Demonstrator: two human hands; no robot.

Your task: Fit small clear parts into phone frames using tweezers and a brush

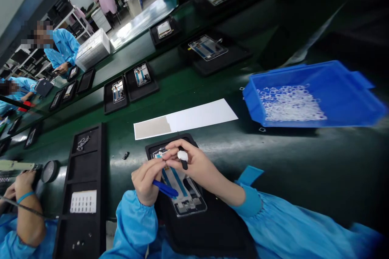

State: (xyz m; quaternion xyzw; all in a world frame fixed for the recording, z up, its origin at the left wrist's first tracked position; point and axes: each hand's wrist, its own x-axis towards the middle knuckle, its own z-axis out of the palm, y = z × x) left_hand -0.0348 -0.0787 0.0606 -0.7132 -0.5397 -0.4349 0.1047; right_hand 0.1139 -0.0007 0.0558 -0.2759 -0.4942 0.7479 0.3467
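Observation:
A phone body (182, 198) with blue strips and a clear edge lies in a black tray (212, 226) in front of me. Over its upper end, my left hand (148, 180) and my right hand (193, 162) meet, fingertips pinched close together. From my left palm juts a slim blue tool (165, 189); its exact kind is unclear. A small black stick with a white end (182, 156) pokes out between the fingers of my right hand. Whatever is between the fingertips is hidden.
Behind the tray lies a white paper strip (202, 116). A blue bin (343, 113) of small white rings stands at right, a black compartment tray (68, 186) at left. More trayed phone bodies (118, 91) line the green bench. A co-worker's arm (27, 206) is at far left.

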